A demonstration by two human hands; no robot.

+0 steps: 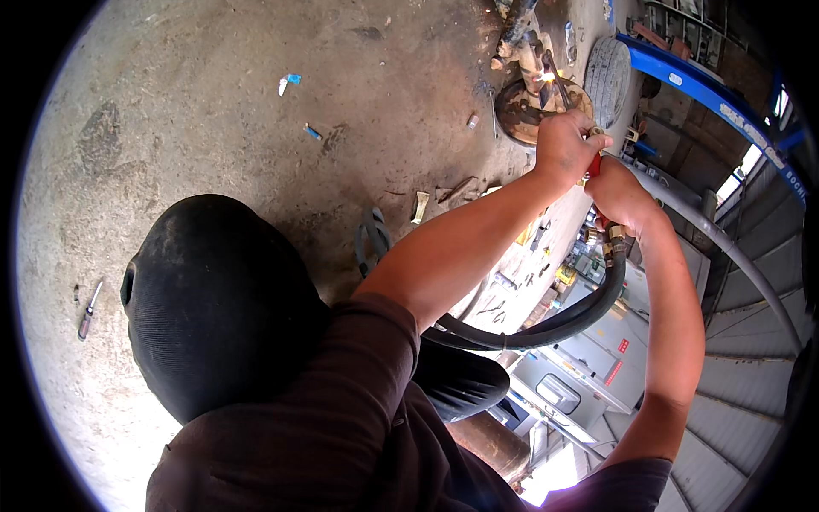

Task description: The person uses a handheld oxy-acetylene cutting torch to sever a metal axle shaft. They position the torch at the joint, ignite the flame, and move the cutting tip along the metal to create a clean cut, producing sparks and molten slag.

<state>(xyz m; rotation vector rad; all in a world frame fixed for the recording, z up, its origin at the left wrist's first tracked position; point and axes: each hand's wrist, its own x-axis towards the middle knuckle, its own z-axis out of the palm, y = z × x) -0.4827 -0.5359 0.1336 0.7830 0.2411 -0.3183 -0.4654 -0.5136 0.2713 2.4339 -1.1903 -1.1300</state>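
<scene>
My left hand (565, 152) is closed round what looks like a gas torch, with a brass valve (596, 132) and a red handle (595, 164) showing between my hands. From this grip a thin dark metal tube (560, 88) leads up to a rusty metal part (531, 64), where a small bright glow shows beside the tube. My right hand (621, 194) is closed just behind, at the red handle. Under it are brass fittings (616, 241) on a thick black hose (559, 331) that curves down and left. My fingers hide much of the torch body.
A round rusty plate (518, 111) lies under the glowing part, beside a grey tyre (606, 81). A blue steel beam (712, 94) arcs at right. On the concrete lie a screwdriver (87, 319), blue scraps (313, 131) and a grey sandal (373, 237). Round black ribbed fabric (217, 307) fills the lower left.
</scene>
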